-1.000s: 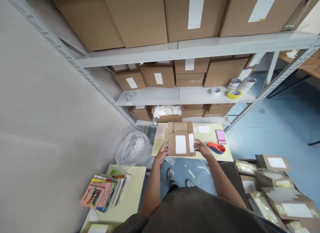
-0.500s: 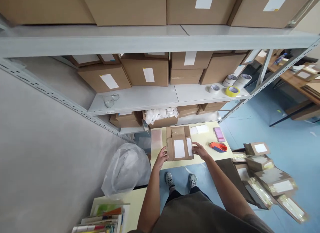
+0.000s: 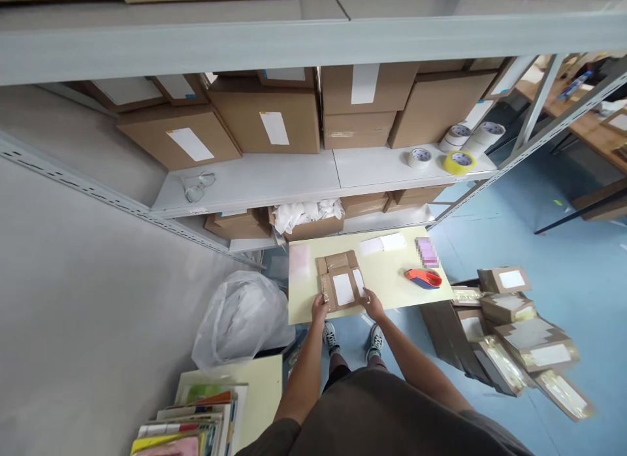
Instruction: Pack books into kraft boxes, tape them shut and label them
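A flattened piece of brown cardboard packaging (image 3: 337, 272) with two white labels lies at the front of the pale yellow table (image 3: 382, 273), tilted a little. At its lower left corner, my left hand (image 3: 320, 308) is closed on the edge. My right hand (image 3: 373, 304) grips the lower right corner, with the thumb side near the smaller label. Further right on the table is an orange-and-blue item (image 3: 424, 278) whose kind I cannot make out. White paper slips (image 3: 383, 243) and a blurred purple item (image 3: 428, 252) lie behind it.
Grey shelving with cardboard boxes (image 3: 274, 119) and tape rolls (image 3: 459, 162) rises beyond the table. A clear plastic bag (image 3: 240, 319) stands at left, above stacked books (image 3: 191, 430). Taped cardboard parcels (image 3: 529, 345) are piled at right.
My hands have shifted nearer the cardboard's lower corners, and the cardboard is now turned slightly counterclockwise. The view has tilted downward, so less of the upper shelf shows.
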